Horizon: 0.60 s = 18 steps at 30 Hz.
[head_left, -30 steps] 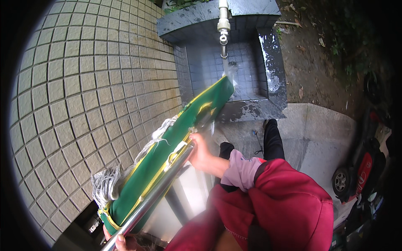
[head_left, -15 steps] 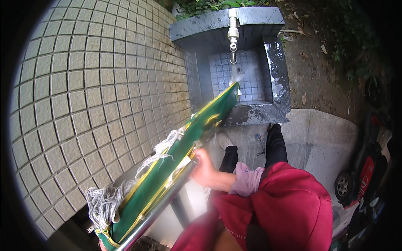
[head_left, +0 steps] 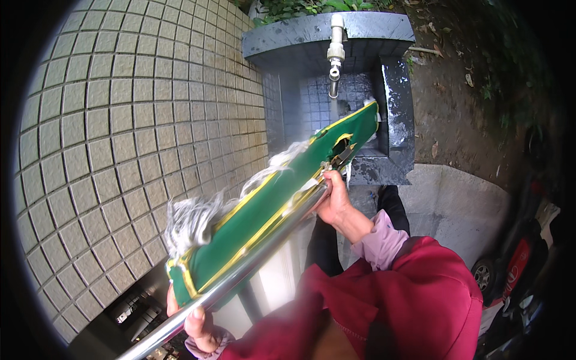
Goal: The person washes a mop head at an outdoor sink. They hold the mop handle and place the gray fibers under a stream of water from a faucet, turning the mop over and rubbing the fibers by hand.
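Observation:
Both my hands hold a flat dust mop (head_left: 258, 219) with a green cloth back, yellow trim and grey-white string fringe. My right hand (head_left: 337, 201) is closed round its metal pole near the frame joint, beside a torn opening in the cloth. At the near end, my left hand (head_left: 195, 324) grips the mop's green end and the pole together, its thumb over the pole. The pole (head_left: 240, 264) lies along the mop head. The mop's far end reaches over a dark tiled sink (head_left: 397, 120), just right of the water falling from the tap (head_left: 334, 78); the fringe underneath is mostly hidden.
A beige tiled wall (head_left: 120, 144) runs along the left. Plants (head_left: 306, 8) grow behind the sink, and bare soil (head_left: 456, 114) lies to its right. Concrete paving (head_left: 447, 201) is underfoot. A red and black vehicle (head_left: 519, 264) stands at the right edge.
The mop has moved right and farther over the sink, its tip passing from below the tap to the stream's right. My left hand has come more fully into view.

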### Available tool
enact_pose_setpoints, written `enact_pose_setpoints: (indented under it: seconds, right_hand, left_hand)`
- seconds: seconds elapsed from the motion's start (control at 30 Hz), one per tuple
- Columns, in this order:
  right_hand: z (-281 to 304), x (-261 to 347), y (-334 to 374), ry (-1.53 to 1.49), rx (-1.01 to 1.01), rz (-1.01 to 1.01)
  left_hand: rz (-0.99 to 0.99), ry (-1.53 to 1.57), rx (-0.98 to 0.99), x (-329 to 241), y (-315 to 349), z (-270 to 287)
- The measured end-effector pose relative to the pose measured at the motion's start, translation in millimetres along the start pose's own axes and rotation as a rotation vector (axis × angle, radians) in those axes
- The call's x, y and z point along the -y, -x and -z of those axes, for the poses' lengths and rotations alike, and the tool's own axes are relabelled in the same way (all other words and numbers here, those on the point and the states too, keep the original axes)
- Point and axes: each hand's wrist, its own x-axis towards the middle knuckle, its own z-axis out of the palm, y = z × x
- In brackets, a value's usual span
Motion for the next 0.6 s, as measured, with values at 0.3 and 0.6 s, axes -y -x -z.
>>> enact_pose_setpoints:
  seconds: [0.3,0.6]
  right_hand:
    - [-47,-54,-153,-0.081,0.019,-0.381]
    - [1,23,-79,-0.127,-0.078,-0.128]
  left_hand:
    - [0.028,-0.308,-0.172,-31,-15,-61]
    - [-0.198,-0.216,-0.004,-17,-32,-59]
